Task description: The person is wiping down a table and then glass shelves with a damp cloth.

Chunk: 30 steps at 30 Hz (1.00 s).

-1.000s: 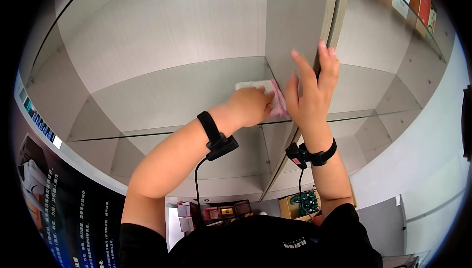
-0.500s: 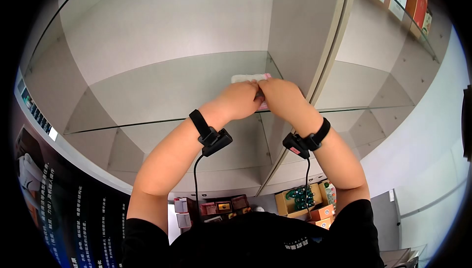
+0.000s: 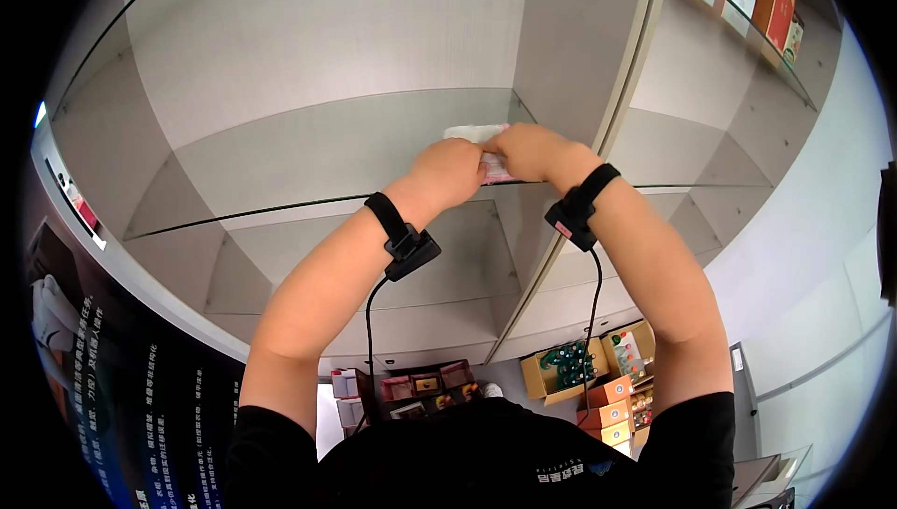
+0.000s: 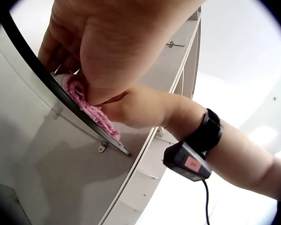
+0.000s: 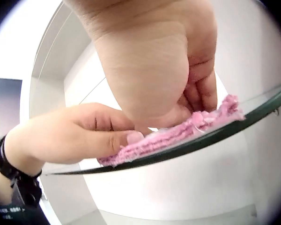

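A folded white cloth with pink edging lies on the glass shelf, close to its front edge and near the upright divider. My left hand pinches the cloth's left part, its thumb along the pink edge in the right wrist view. Beside it, my right hand grips the cloth with bent fingers, partly hidden under the palm. The two hands nearly meet. In the left wrist view, the layered pink edge rests along the rim of the glass.
An upright divider stands right of the hands. Boxes sit on an upper right shelf. Below are another shelf level, a carton of green items, orange boxes and dark red boxes. A printed panel is at lower left.
The right hand has come down from beside the divider, where its fingers were spread, to grip the cloth next to the left hand. The left hand has stayed on the cloth.
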Tool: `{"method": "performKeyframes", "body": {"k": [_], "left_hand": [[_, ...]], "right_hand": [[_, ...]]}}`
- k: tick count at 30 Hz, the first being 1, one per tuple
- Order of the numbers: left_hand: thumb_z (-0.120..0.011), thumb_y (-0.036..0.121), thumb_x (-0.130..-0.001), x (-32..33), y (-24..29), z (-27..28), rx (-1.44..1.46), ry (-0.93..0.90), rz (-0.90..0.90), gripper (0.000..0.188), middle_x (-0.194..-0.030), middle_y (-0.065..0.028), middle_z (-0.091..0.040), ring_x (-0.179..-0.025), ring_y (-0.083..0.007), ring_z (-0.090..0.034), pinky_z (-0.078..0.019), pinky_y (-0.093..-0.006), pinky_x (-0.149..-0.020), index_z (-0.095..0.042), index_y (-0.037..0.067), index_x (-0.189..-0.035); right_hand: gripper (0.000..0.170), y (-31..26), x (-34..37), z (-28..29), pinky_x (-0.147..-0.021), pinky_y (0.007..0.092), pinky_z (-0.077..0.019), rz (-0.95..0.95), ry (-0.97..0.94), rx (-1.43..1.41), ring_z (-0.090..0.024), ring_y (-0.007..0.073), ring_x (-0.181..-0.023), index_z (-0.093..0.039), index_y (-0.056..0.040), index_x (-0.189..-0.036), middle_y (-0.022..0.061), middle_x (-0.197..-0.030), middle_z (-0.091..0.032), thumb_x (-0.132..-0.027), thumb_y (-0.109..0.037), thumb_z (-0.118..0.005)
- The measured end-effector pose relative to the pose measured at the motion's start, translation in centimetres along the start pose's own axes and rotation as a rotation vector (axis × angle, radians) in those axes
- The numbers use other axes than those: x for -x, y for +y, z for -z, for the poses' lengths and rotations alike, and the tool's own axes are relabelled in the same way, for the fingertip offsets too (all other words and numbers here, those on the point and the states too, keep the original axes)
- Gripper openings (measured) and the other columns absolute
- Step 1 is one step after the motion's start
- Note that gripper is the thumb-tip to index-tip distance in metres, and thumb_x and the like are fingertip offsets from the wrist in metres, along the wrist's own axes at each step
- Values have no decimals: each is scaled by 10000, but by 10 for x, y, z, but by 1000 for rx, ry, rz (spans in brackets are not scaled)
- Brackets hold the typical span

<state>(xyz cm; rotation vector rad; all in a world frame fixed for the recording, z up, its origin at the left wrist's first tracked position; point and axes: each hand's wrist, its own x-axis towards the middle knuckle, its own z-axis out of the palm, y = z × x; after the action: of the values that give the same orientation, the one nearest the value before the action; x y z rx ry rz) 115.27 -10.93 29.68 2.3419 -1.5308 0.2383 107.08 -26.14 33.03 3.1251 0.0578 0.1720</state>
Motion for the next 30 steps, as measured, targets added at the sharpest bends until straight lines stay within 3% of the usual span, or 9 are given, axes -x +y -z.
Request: {"method": "performKeyframes", "body": {"k": [3, 7, 10, 16, 19, 21, 24, 30], "left_hand": [[-530, 213, -884, 9, 6, 9, 2, -25, -12, 243, -898, -157, -681, -859, -353, -637, -506, -451, -766, -675, 51, -993], [-522, 201, -881, 8, 13, 7, -64, -65, -18, 232, -909, -152, -683, -855, -350, -640, -512, -447, -751, -681, 60, -975], [-513, 187, -878, 1, 14, 7, -51, -91, 2, 227, -901, -147, -686, -839, -351, -641, -516, -448, -739, -688, 57, -940], [-502, 191, -881, -23, 8, -3, -83, -146, -11, 234, -921, -150, -689, -846, -351, -646, -518, -440, -741, -696, 69, -928], [-550, 238, -861, -42, 2, 3, -105, -183, -33, 243, -936, -147, -691, -864, -341, -646, -511, -434, -766, -697, 74, -964], [-632, 262, -809, -52, -6, 17, -100, -336, -175, 288, -940, -140, -694, -880, -326, -644, -501, -422, -790, -695, 80, -1024], [-703, 264, -753, -65, -3, 29, -146, -442, -165, 356, -946, -138, -694, -893, -310, -641, -494, -405, -801, -687, 79, -1057], [-731, 265, -730, -83, -4, 27, -179, -424, -138, 378, -956, -136, -696, -895, -305, -640, -493, -401, -790, -681, 78, -1055]], "right_hand": [[278, -15, -1, 14, -739, 407, -525, -178, -156, -51, -643, 367, -864, -673, -65, -1031, 180, -988, -675, -787, -29, -544], [259, -32, 0, 21, -730, 412, -525, -162, -261, 146, -644, 362, -861, -667, -36, -1021, 178, -965, -678, -794, -45, -544], [286, -36, 0, 19, -719, 412, -523, -171, -231, 199, -643, 362, -857, -641, -63, -1076, 174, -948, -680, -812, -57, -532], [367, -43, 9, 29, -740, 426, -512, -321, -266, 12, -631, 365, -884, -563, -174, -1195, 156, -963, -684, -839, -86, -534], [326, -12, -5, 16, -760, 423, -509, -251, -199, 42, -635, 355, -892, -604, -150, -1146, 148, -970, -687, -826, -119, -554], [287, 1, -14, 19, -752, 415, -511, -214, -312, 94, -645, 336, -875, -650, -128, -1070, 140, -962, -690, -789, -157, -599], [279, 10, -24, 29, -738, 411, -513, -182, -373, 100, -654, 315, -862, -685, -117, -1012, 127, -951, -694, -745, -191, -652], [290, 20, -44, 29, -704, 404, -511, -243, -398, 102, -658, 301, -822, -691, -117, -982, 107, -900, -700, -695, -163, -689]]}}
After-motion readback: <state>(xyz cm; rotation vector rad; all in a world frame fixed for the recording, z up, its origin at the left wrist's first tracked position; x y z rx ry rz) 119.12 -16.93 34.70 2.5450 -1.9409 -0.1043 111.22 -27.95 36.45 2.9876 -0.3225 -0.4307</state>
